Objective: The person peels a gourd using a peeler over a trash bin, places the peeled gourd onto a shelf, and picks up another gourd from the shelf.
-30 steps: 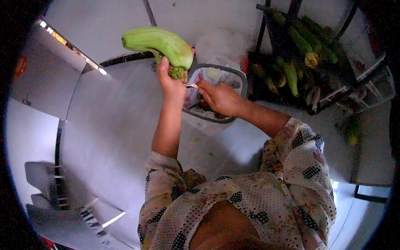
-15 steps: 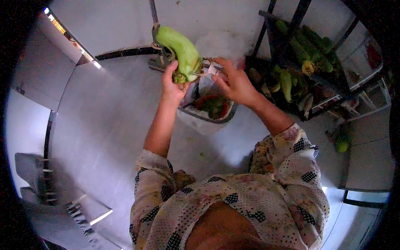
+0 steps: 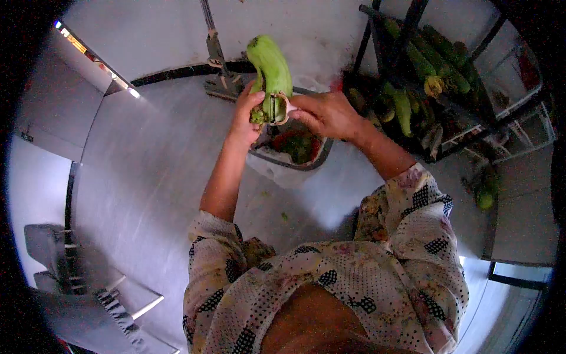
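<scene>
My left hand (image 3: pixel 246 116) is wrapped round the lower end of a long, pale green gourd (image 3: pixel 272 66), which points away from me and curves slightly. My right hand (image 3: pixel 330 114) grips a vegetable peeler (image 3: pixel 285 110) by its light handle. The peeler's head lies against the gourd's near end, close to my left fingers. Directly beneath is a lined waste bin (image 3: pixel 318 162) with green and reddish scraps (image 3: pixel 296 147) in it. My hands and the gourd hide part of its rim.
A dark rack (image 3: pixel 407 35) at the right holds several long green gourds (image 3: pixel 413 53) and other vegetables. Another green gourd (image 3: pixel 484 192) lies by the right wall. A broom or mop (image 3: pixel 215 56) leans behind the bin. A chair (image 3: pixel 88 312) stands at lower left.
The gourd has turned more upright and shifted right. My right hand has brought the peeler round, its head now flat against the gourd's near end.
</scene>
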Motion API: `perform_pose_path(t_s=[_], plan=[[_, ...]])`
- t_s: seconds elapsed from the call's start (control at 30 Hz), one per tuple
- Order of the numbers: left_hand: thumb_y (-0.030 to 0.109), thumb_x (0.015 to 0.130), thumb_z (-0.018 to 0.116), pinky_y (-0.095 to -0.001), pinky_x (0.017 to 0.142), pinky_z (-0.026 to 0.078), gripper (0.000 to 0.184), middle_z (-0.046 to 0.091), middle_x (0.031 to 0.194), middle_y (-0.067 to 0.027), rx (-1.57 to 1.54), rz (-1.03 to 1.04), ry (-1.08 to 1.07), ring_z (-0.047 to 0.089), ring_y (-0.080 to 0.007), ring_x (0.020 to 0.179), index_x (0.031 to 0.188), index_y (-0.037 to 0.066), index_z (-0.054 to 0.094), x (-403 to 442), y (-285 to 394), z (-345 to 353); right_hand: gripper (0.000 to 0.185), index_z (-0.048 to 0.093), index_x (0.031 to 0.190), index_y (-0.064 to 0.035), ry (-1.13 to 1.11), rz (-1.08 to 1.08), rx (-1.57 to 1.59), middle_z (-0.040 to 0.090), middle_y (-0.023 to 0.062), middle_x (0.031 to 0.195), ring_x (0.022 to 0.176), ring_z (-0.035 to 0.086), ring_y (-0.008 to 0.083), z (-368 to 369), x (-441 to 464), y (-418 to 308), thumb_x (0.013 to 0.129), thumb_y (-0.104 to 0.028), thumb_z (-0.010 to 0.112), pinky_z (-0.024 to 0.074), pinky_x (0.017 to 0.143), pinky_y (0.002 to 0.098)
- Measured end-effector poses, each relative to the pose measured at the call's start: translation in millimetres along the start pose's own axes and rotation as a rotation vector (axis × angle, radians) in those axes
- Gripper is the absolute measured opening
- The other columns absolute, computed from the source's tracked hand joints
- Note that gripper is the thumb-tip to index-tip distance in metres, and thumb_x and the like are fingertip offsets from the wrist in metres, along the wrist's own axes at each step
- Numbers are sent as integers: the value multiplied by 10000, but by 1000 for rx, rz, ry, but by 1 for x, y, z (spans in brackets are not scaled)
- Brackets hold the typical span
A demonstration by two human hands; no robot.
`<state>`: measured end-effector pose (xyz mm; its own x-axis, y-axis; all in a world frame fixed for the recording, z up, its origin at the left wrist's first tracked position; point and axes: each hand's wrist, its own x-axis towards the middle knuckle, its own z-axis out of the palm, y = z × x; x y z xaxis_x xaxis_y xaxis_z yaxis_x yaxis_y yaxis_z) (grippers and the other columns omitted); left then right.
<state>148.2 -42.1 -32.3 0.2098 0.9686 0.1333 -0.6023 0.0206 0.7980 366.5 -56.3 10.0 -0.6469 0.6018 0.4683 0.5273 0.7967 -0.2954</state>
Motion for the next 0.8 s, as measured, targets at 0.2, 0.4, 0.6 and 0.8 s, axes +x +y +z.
perform_pose_path(t_s=[0.2,0.4,0.6,0.8], plan=[[347,837,521,-460,844,493,534,546,1197,-178,-190,51,-97,560,-347,1051,1249,12,456,-2,20,-19,304,608,1023,-156,-213,96,-152,642,138,793,674,628,346,18,-24,37,906,-397,465,501,599,463],[374,815,572,-315,563,420,455,611,1011,-102,-131,50,234,590,-219,806,1141,61,525,-3,30,-17,235,616,961,-108,27,125,26,598,143,679,601,605,307,12,-17,20,880,-323,569,445,521,397],[313,810,606,-223,409,429,381,647,891,-35,-61,-47,174,608,-96,665,1114,86,566,-1,9,-37,334,608,996,-125,-41,161,94,638,145,796,707,618,362,2,-6,7,908,-417,473,489,615,468],[251,841,557,-315,780,500,433,611,1066,-97,50,-18,16,609,-157,930,1215,38,508,-5,3,-17,337,605,957,-103,-78,-30,-24,623,149,739,667,615,360,0,2,-6,913,-407,467,481,573,468]])
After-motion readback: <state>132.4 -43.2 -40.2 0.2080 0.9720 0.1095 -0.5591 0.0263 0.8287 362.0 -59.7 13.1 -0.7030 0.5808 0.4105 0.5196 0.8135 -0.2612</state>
